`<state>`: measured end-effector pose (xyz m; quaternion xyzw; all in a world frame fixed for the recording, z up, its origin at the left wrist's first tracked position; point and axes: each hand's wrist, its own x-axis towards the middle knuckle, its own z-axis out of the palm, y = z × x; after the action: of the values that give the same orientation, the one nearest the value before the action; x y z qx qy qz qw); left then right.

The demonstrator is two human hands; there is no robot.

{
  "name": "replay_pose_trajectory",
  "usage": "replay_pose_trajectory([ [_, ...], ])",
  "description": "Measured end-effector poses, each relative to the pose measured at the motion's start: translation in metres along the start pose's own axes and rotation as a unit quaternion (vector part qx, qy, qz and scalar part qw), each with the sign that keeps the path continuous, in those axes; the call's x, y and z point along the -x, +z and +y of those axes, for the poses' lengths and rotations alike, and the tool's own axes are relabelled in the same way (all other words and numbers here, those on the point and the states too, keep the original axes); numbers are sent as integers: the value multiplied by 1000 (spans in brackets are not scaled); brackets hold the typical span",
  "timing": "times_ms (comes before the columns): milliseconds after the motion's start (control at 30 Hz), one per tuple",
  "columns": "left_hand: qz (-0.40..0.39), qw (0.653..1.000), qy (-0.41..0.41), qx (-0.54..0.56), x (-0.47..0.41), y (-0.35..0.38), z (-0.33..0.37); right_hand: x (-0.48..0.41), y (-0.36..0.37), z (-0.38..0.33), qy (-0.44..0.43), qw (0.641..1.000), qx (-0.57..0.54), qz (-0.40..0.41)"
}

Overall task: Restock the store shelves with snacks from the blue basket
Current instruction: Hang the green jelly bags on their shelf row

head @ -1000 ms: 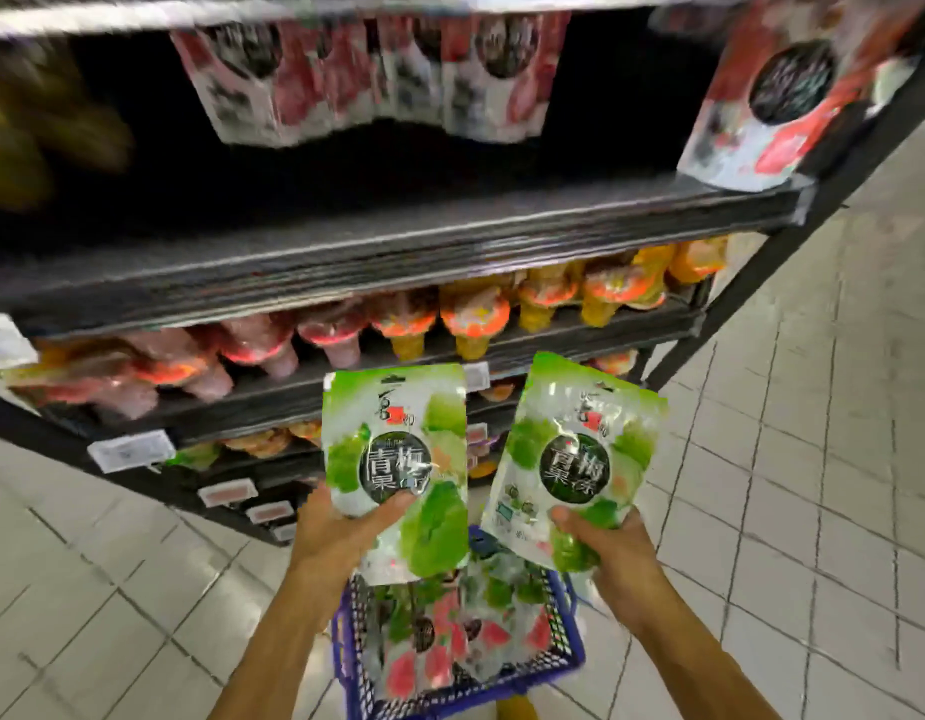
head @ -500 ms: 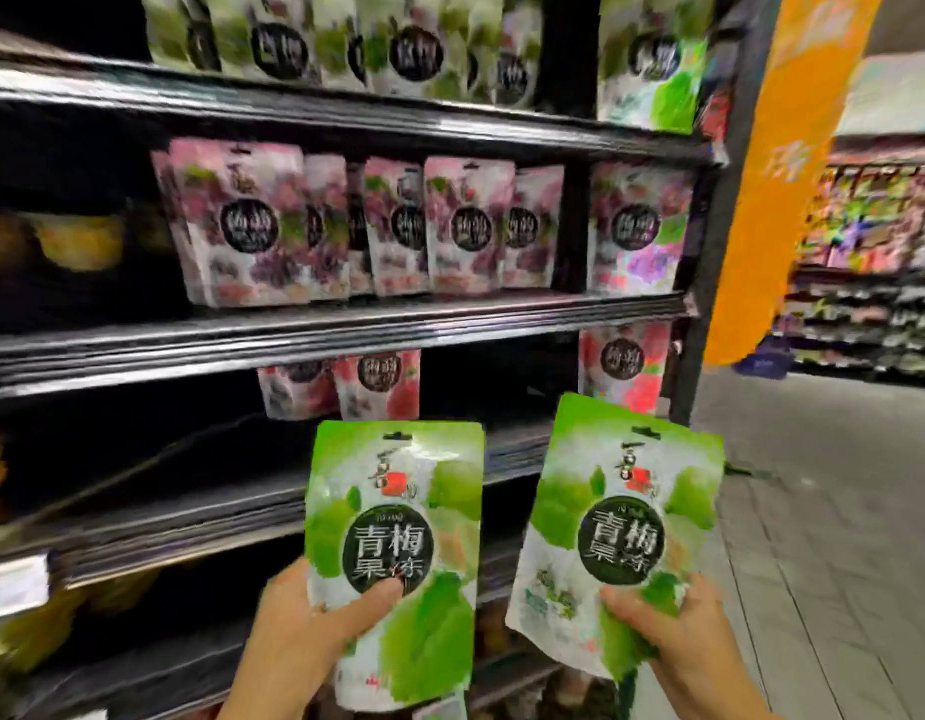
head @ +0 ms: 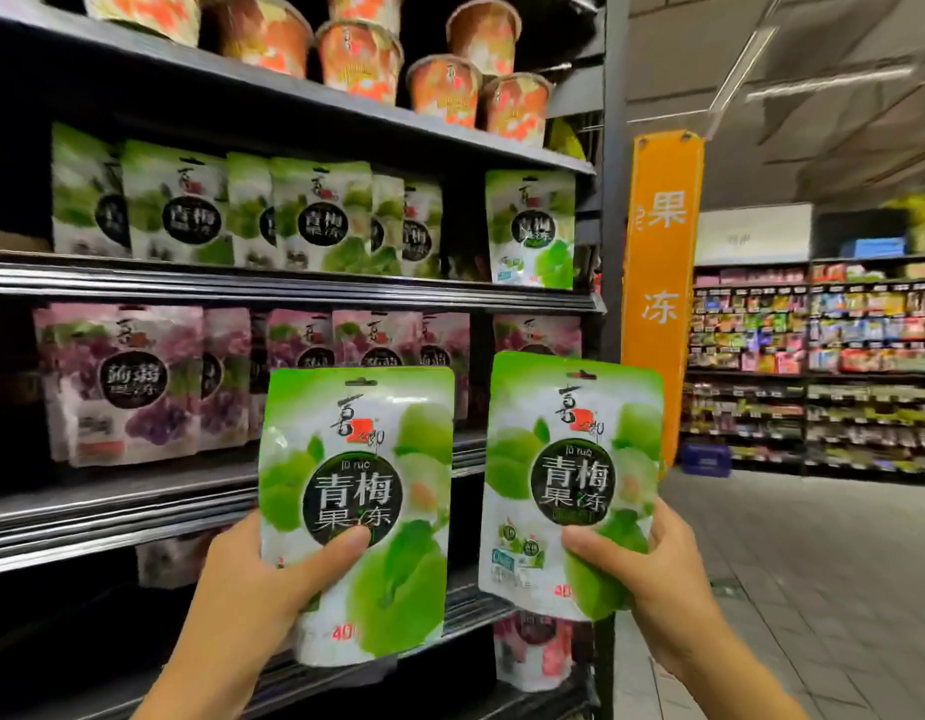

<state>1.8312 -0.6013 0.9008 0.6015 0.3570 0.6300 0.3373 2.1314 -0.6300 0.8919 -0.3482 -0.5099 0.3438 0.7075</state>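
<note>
We face a dark shelving unit (head: pixel 294 285) that fills the left half of the view. A far aisle of shelves (head: pixel 813 356), blurred and packed with mixed goods, runs across the right background. An orange hanging sign (head: pixel 663 304) with white characters hangs just beside the unit's end post.

On the upper shelf stand orange-patterned cups (head: pixel 359 54), some stacked on others. Below them a row of green shelf pouches (head: pixel 320 220) stands upright, and 1 shelf lower comes a row of purple pouches (head: pixel 132 381). A pinkish pouch (head: pixel 533 652) shows low on the unit, under our right-hand pack.

We hold 2 matching green snack packs upright and side by side, apart from each other, in front of the purple row. The left pouch (head: pixel 356 485) sits in our left hand (head: pixel 242 589), gripped at its lower left corner. The right pouch (head: pixel 574 475) sits in our right hand (head: pixel 668 579), gripped at its lower right corner.

The left thumb (head: pixel 340 548) presses across the pack's front with the fingers hidden behind. The right thumb (head: pixel 590 543) presses the front likewise, and a fingertip curls round the pack's right edge.
</note>
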Motion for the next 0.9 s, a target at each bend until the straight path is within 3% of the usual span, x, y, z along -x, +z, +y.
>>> replay_pose_trajectory([
  [333,30,997,69,27,-105,70,54,-185,9,-94,-93,995,9,-45],
  [700,42,994,94,23,-138,107,70,-304,54,-135,0,994,-18,-109],
  [900,54,994,91,13,-139,91,78,-337,74,-126,-38,997,5,-67],
])
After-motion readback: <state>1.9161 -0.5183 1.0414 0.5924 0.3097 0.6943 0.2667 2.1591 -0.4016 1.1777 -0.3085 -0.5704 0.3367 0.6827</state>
